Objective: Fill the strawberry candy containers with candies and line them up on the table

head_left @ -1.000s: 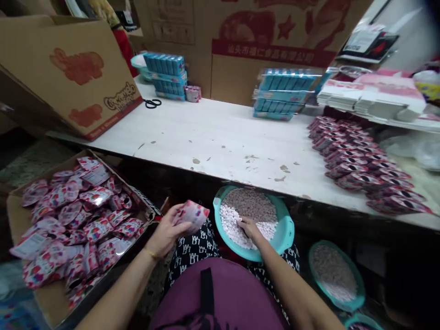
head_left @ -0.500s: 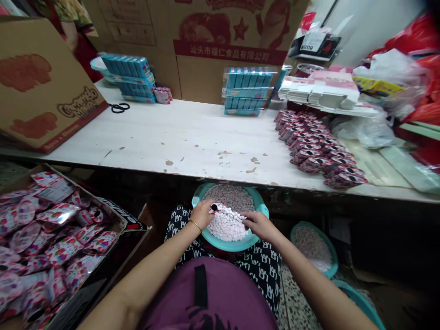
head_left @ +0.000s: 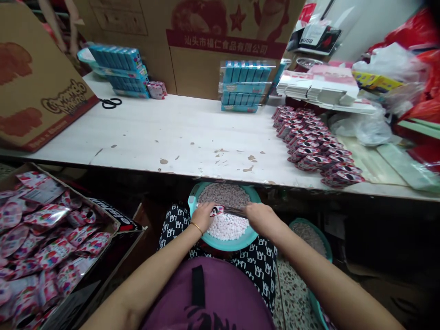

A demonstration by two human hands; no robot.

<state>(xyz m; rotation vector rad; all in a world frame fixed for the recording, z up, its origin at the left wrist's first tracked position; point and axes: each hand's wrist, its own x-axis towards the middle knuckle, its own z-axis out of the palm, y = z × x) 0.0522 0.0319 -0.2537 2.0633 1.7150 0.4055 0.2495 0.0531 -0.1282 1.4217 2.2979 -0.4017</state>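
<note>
A turquoise basin [head_left: 237, 244] of small white and pinkish pellets [head_left: 227, 225] sits at my lap. Over its left side, my left hand [head_left: 203, 217] is closed around a small red-and-white packet [head_left: 217, 211] with a black spot on its end. My right hand [head_left: 261, 219] is closed at the basin's right side, gripping a dark, narrow, scoop-like tool [head_left: 235, 211]. The tool's tip reaches to the packet's end. Whether pellets are inside the packet cannot be seen.
A box of similar packets [head_left: 57, 245] stands at my left. On the white table [head_left: 192, 137], packets are lined up in rows [head_left: 318, 151], with blue box bundles [head_left: 245, 85], black scissors [head_left: 110, 103] and large cartons [head_left: 37, 87]. Another basin [head_left: 311, 236] stands low at right.
My right hand has turned over and the tool now shows dark; a line of white pellets lay between the hands before. My left hand keeps its packet. The view has shifted slightly.
</note>
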